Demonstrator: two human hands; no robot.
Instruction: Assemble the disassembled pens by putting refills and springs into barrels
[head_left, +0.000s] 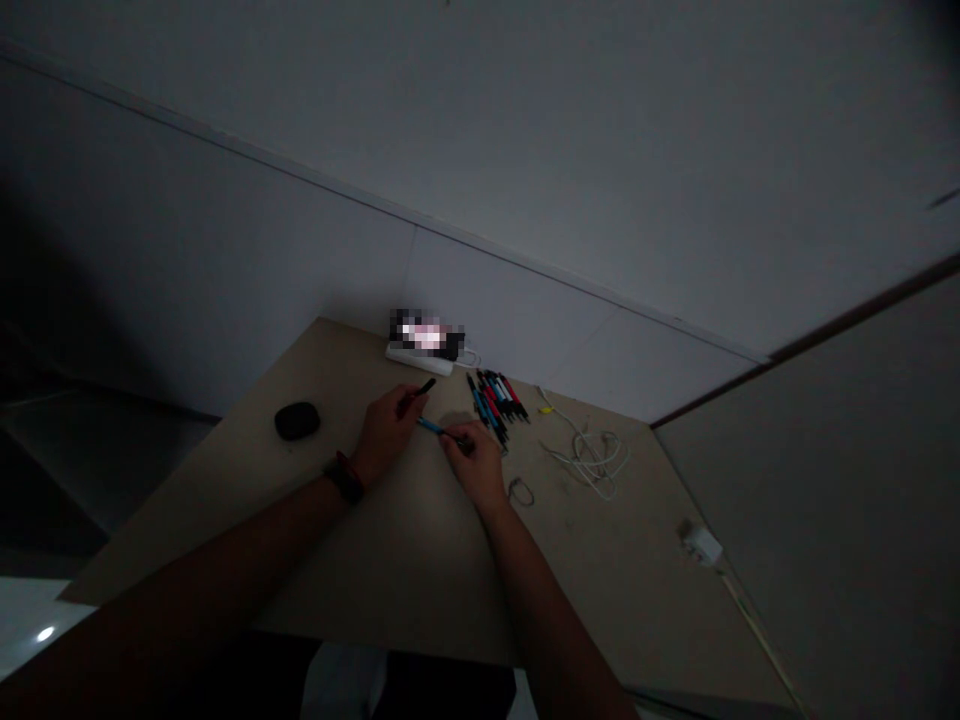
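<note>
My left hand point(386, 432), a dark band on its wrist, is closed in a pinch on a dark pen point(426, 387) whose black end points up and to the right. Close beside it, my right hand point(474, 462) grips a blue pen point(430, 426), its black part between the fingers. The blue pen's far end reaches near the left fingertips; whether they touch it, I cannot tell. Just beyond my right hand lies a pile of pens point(495, 397) in blue, red, white and black. The dim light hides finer detail.
A pixelated lit device point(427, 335) rests on a white power strip point(418, 359) against the wall. A black rounded object point(297, 421) sits at the left of the table point(420, 560). Right of the pens lie a white cable point(592, 465), a thin loop point(520, 491) and a white plug point(702, 545).
</note>
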